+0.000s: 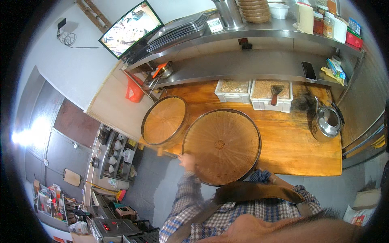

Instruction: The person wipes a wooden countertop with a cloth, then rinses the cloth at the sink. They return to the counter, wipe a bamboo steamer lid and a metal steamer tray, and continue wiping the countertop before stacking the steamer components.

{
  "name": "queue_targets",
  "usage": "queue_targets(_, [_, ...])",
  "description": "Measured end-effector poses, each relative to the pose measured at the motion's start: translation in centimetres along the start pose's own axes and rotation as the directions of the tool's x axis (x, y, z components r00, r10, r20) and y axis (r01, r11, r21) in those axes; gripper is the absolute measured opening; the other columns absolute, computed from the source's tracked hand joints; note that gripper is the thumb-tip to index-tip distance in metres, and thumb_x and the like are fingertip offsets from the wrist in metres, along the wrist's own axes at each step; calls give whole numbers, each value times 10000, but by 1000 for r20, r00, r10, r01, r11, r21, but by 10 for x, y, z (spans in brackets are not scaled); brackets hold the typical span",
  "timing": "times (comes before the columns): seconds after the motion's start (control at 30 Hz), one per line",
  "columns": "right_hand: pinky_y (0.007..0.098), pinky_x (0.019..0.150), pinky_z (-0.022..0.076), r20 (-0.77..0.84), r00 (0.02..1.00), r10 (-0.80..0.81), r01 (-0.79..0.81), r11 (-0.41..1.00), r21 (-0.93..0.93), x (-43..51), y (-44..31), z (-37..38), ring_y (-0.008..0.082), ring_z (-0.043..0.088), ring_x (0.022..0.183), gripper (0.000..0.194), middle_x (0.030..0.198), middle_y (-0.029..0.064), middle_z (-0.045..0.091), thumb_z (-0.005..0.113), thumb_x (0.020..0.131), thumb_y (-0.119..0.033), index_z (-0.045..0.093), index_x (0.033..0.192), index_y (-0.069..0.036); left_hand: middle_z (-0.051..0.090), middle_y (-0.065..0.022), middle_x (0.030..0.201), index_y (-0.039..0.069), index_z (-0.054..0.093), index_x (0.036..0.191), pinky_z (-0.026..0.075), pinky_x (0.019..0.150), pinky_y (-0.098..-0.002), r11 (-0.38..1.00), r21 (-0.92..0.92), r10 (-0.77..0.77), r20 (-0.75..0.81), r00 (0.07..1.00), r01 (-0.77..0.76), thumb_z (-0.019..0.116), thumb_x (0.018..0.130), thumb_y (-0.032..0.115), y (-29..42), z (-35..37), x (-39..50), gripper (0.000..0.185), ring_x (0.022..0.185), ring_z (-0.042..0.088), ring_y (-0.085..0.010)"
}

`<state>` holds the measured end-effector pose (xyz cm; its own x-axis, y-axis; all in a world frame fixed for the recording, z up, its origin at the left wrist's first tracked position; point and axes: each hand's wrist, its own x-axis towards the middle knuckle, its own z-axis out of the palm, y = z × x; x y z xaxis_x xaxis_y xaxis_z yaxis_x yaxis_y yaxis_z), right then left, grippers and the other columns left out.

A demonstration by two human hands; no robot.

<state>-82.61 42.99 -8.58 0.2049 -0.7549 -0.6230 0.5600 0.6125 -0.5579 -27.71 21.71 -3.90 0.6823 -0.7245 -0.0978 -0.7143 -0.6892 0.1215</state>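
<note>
A large round woven tray (pixel 220 133) with a dark rim lies before me, its near part reaching past the front edge of the wooden table. On its near left rim is my left hand (pixel 187 162), gripping it with the fingers bent around the edge. A bunched blue cloth (pixel 260 176) is in my right hand (pixel 272 179), against the near right rim; the fingers are largely hidden by the cloth. To the left, a smaller woven round (pixel 164 120) of the same kind sits in a dark-rimmed round frame on the table.
At the table's (pixel 304 155) back stand two white plastic bins (pixel 234 97) (pixel 270 105) of crumbly pale material, one with a scraper (pixel 275 94). A metal kettle (pixel 327 124) stands right. Above are steel shelves (pixel 243 62) with a phone (pixel 309 70) and stacked trays (pixel 179 32).
</note>
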Motion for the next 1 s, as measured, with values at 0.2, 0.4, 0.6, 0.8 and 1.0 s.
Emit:
queue_targets(0.2, [339,646,522,-42,999,-17,18,1000,25,-12,-8,-24,168,611,709,192,779,26,630,575,988,-211,623,843,-96,385,-178,1544,45,600,1317,375,1034,-655,996,-83,-39,-84,996,32,578,898,385,10,-2,-15,540,1448,331,-318])
queue_targets(0.4, [338,648,523,-78,997,-28,30,999,32,-23,-17,-45,168,613,712,194,780,26,632,576,989,-216,623,843,-97,425,-156,1516,31,598,1299,386,1030,-637,987,-91,-144,-141,980,132,558,889,396,11,-4,-5,550,1422,371,-301])
queue_targets(0.6, [336,651,523,-97,995,-27,33,998,60,-23,-23,-37,168,615,716,196,782,27,634,577,990,-220,622,843,-99,403,-82,1534,38,551,1357,307,1117,-586,999,32,-2,-201,980,9,600,894,358,-22,18,23,565,1456,285,-286])
queue_targets(0.8, [334,653,524,-111,994,19,-2,988,152,51,-29,-21,168,617,719,198,783,27,636,578,991,-224,622,843,-100,704,-170,773,31,679,805,571,656,-435,927,-85,298,-421,857,-364,600,931,220,-41,19,44,241,756,712,-352])
queue_targets(1.0, [300,727,545,368,914,-169,73,962,262,89,-35,-26,163,655,837,222,949,34,685,649,979,-275,658,988,-54,616,-179,1288,38,446,1444,547,909,-412,201,-976,301,-21,953,-85,632,858,44,-4,-90,-29,614,1167,618,-310])
